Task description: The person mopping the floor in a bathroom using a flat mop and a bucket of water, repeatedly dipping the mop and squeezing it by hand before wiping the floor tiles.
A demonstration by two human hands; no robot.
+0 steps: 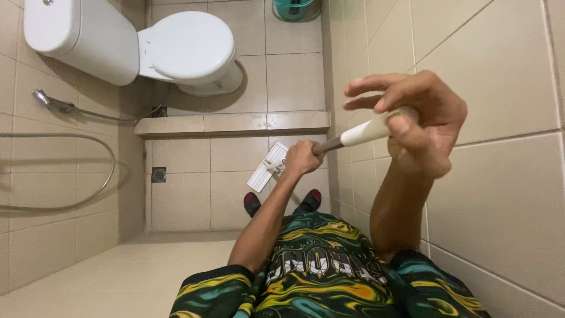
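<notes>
While both hands' fingers grip mop handle (365,132), mop head (268,166) rests on beige tiled floor (188,194).

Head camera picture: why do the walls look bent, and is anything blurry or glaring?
Head view: a wide lens bows the tiled wall and the floor edges. The right hand, close to the lens, looks oversized and a little soft; the left hand on the mop handle is sharper. Light is soft and even, with a mild sheen on the toilet.

Wall (500,88) close rt; floor (182,200) open
</notes>
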